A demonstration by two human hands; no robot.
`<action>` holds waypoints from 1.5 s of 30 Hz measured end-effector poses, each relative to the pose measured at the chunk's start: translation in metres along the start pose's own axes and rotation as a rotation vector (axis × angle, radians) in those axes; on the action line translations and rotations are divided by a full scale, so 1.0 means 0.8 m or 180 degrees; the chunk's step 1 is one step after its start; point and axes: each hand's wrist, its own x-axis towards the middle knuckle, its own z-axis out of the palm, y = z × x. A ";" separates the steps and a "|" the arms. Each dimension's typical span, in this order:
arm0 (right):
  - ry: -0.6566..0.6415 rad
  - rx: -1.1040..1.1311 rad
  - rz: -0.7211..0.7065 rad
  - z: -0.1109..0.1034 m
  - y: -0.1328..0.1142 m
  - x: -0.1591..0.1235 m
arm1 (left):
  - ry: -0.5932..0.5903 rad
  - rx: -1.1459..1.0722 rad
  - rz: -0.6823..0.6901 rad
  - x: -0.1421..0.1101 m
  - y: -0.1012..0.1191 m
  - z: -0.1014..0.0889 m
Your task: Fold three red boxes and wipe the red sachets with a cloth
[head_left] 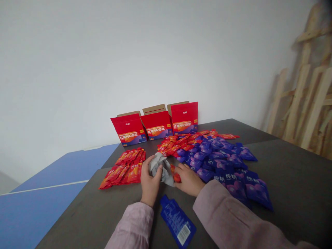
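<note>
My left hand [149, 180] is closed on a crumpled grey cloth [161, 166] held just above the dark table [290, 180]. My right hand [188, 179] pinches a small red sachet [175, 175] that lies against the cloth's right side. Both sleeves are pale pink. A heap of red sachets [126, 168] lies just left of my left hand. More red sachets [178, 142] and a wide spread of purple sachets [225, 166] lie beyond and right of my right hand.
Three open red boxes [157, 125] stand in a row at the table's far edge by the white wall. A blue pouch [178, 224] lies face down between my forearms. A blue table [44, 193] adjoins on the left. Wooden frames [306, 103] lean at the right.
</note>
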 end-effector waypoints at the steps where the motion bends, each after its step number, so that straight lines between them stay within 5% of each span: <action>1: -0.0042 0.0099 0.0048 -0.001 0.002 0.000 | 0.0007 0.0019 0.0061 -0.001 0.001 0.002; 6: -0.0078 0.0300 0.0467 0.003 0.010 0.004 | 0.0179 0.0057 0.0323 -0.001 0.014 0.002; 16: -0.0097 0.0482 0.0487 0.007 0.013 0.006 | 0.0411 0.0063 0.0338 0.007 0.028 -0.010; 19: -0.0074 0.0551 0.0378 0.012 0.014 0.007 | -0.0142 0.0213 0.0301 0.000 0.010 0.007; 24: 0.0003 0.0651 0.0503 0.027 0.019 0.007 | -0.1775 0.0811 0.0416 -0.020 -0.012 0.039; 28: -0.0004 0.0796 0.0686 0.030 0.024 0.008 | -0.2204 0.1204 0.0579 -0.019 -0.015 0.041; 36: -0.0065 0.1020 0.0741 0.022 0.020 0.011 | -0.1687 0.2053 0.0008 -0.016 -0.020 0.041; 41: -0.0066 0.1133 0.0841 0.029 0.025 0.012 | -0.1010 0.1247 0.0366 -0.018 -0.016 0.034; 45: -0.0059 0.0945 0.0879 0.035 0.030 0.014 | -0.1601 0.0730 0.0786 -0.022 -0.009 0.031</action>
